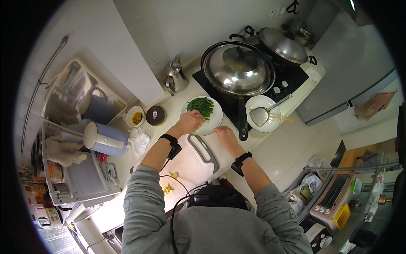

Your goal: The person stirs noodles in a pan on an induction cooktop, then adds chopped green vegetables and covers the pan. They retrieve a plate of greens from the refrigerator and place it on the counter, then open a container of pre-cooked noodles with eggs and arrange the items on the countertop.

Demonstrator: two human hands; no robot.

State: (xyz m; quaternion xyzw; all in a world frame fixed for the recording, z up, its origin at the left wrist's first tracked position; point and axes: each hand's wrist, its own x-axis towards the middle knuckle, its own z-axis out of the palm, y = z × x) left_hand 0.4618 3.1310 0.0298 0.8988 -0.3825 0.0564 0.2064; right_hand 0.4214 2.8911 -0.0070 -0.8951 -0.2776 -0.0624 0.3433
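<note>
A white plate lies on the counter with a pile of cut green leafy vegetable on its upper left part. My left hand reaches over the plate's left side, fingers curled down at the lower edge of the greens; whether it grips any is hidden. At the plate's lower right rim is my right hand, fingers bent, its fingertips by the rim. Below the plate lies a white cutting board with a grey handle, bearing small yellowish pieces, perhaps ginger.
A lidded wok stands on the black cooktop, its handle pointing towards me. Right of it, another plate holds a metal spatula and chopsticks. Leftward are a round lidded container, a small bowl, a steel pot and a blue kettle.
</note>
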